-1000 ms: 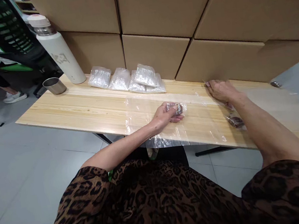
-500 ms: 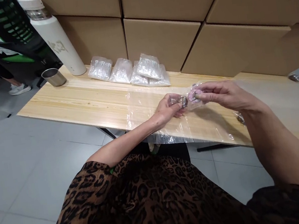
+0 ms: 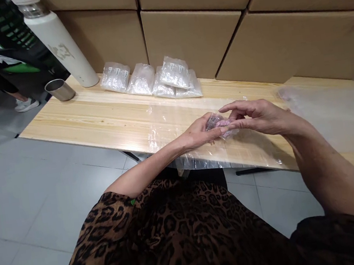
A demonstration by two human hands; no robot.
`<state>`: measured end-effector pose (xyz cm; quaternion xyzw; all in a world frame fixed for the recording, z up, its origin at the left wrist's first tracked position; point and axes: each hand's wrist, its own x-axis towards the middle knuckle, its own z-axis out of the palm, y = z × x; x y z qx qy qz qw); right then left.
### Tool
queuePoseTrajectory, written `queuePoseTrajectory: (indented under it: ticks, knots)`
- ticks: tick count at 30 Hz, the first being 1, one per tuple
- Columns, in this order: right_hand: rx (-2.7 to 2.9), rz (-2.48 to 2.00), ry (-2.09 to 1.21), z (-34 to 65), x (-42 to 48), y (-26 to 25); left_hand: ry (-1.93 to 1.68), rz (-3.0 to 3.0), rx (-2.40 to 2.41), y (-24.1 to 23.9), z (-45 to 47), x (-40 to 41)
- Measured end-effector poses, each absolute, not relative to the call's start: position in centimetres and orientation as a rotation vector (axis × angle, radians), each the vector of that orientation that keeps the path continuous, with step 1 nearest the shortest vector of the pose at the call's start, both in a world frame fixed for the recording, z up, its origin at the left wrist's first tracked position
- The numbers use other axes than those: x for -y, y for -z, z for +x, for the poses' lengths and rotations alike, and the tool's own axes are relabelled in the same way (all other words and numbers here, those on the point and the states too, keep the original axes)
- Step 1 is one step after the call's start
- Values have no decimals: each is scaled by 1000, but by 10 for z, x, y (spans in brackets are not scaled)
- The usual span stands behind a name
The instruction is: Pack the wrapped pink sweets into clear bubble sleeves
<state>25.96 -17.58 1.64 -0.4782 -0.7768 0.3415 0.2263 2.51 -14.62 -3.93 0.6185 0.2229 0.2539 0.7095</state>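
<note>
Pale wooden worktop [image 3: 103, 120] — clear film [image 3: 162, 119] beneath the fingers [image 3: 241, 105], hanging past the front edge; hazy sheet [image 3: 334, 116] to their right; leftward beyond them, clear packets [image 3: 140, 79], then — farther left — white bottle [image 3: 61, 47] and steel cup [image 3: 60, 91].

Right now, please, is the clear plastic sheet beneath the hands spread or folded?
Spread: the clear plastic sheet lies flat on the pale wooden table, its near edge overhanging.

Cardboard boxes [image 3: 194, 43] line the far side. The floor [image 3: 24, 191] is grey tile. A black-and-green chair [image 3: 22, 37] stands far left.
</note>
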Motion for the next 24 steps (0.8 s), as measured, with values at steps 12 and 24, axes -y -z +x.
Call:
queuePoseTrajectory:
  ticks: [12, 24]
  knots:
    - [2079, -1434, -970, 251, 195, -13, -580, 1644, -417, 50, 20, 143]
    - [1718, -1387, -964, 237, 218, -9, -670, 1215, -472, 40, 23, 151]
